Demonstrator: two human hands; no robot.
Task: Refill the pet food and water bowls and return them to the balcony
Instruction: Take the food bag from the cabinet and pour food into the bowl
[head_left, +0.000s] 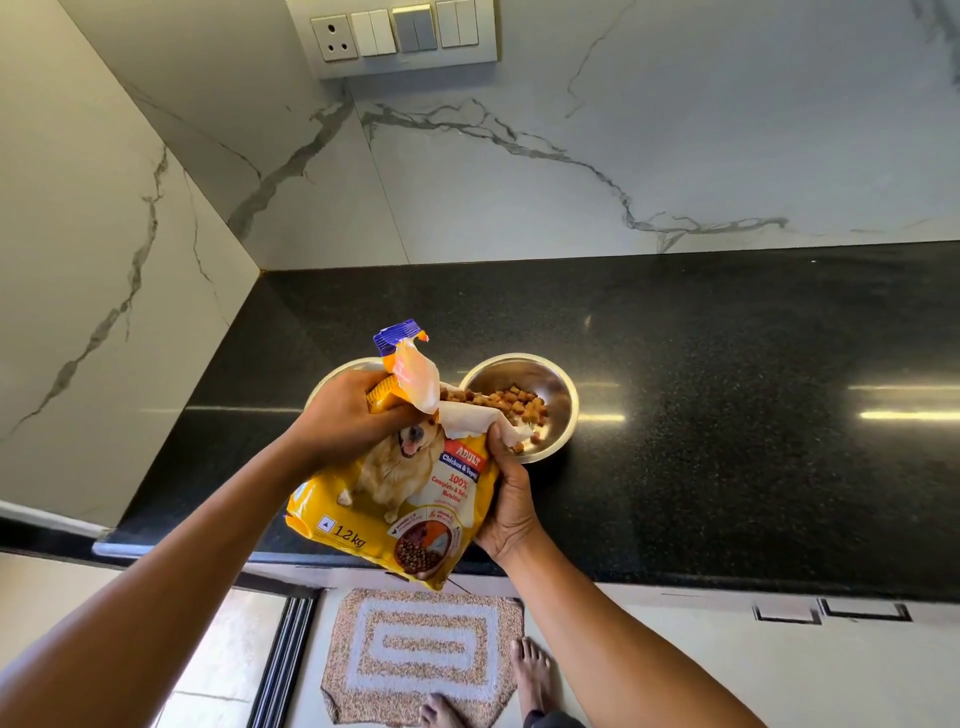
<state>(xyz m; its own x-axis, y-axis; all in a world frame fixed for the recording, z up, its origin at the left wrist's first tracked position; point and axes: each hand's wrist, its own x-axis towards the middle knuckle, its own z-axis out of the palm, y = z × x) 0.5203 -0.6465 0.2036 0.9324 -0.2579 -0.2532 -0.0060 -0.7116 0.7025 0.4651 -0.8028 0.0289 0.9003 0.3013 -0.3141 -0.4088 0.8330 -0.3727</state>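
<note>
Bag (415, 499): tilted, mouth over right bowl (558, 387).
Kibble (511, 402): inside that bowl.
Left hand (343, 415): gripping bag's top.
Right hand (509, 493): gripping bag's side.
Second bowl (340, 370): just left, on tabletop (727, 415).

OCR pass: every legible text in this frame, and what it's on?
"ADULT": red banner, pet food bag
"Chicken & Veg", rest cut off: blue banner below
"100% Complete &", rest unclear: bag front
"1.2 kg": bag's lower corner
Small print by the kibble picture: too blurred to read

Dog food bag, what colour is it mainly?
The dog food bag is mainly yellow, purple at its torn top; head view.
</note>
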